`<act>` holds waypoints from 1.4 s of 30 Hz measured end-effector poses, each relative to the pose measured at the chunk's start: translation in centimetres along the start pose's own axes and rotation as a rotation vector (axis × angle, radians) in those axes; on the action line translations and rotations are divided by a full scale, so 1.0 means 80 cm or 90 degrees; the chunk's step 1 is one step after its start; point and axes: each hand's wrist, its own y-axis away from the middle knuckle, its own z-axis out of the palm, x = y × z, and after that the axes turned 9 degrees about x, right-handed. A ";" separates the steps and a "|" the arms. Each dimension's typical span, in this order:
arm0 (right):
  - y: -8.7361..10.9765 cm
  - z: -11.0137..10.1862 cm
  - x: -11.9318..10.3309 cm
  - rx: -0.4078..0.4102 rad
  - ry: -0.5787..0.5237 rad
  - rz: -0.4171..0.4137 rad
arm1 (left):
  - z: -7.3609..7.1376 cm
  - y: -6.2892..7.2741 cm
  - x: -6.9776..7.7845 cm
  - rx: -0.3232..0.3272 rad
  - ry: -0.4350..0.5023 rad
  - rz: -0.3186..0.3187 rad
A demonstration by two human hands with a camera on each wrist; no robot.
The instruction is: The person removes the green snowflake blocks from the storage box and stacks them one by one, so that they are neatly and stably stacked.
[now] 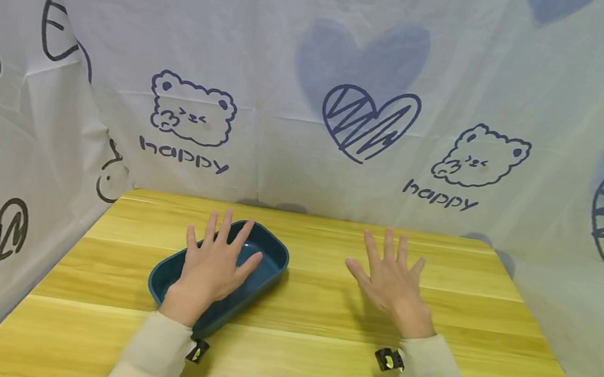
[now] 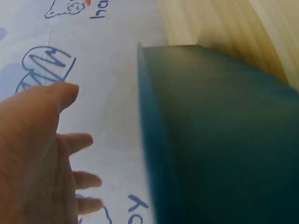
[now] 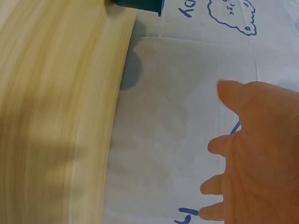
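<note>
A dark teal rectangular tray [image 1: 271, 253] with rounded corners lies at an angle on the left half of the table. My left hand [image 1: 212, 268] hovers over it with fingers spread, covering part of its inside. In the left wrist view the tray's side [image 2: 224, 121] fills the right half, and the left hand [image 2: 35, 149] holds nothing. My right hand [image 1: 393, 281] is raised over the table to the right of the tray, its fingers spread too. Nothing is in the right hand [image 3: 266, 144] in the right wrist view, where a corner of the tray [image 3: 145, 4] shows at the top.
The yellow wood-grain table [image 1: 304, 363] ends at the back against a white cloth [image 1: 294, 57] printed with hearts, bears and the word "happy". More cloth hangs along the left side. A small black wrist device [image 1: 389, 359] sits at each sleeve cuff.
</note>
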 end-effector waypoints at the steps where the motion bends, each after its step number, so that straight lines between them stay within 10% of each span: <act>1: 0.000 0.000 0.000 -0.002 -0.014 -0.005 | -0.003 0.002 -0.004 -0.003 0.007 0.003; 12: -0.017 0.010 -0.027 0.042 -0.278 -0.124 | -0.039 0.015 -0.085 -0.022 0.144 0.034; 27: -0.036 0.062 -0.107 -0.028 -0.484 -0.205 | -0.016 0.042 -0.189 -0.072 0.405 0.007; 35: -0.048 0.074 -0.134 -0.052 -0.491 -0.217 | 0.000 0.053 -0.212 -0.085 0.510 0.025; 42: -0.066 0.088 -0.167 -0.086 -0.445 -0.207 | 0.013 0.059 -0.219 -0.134 0.651 -0.041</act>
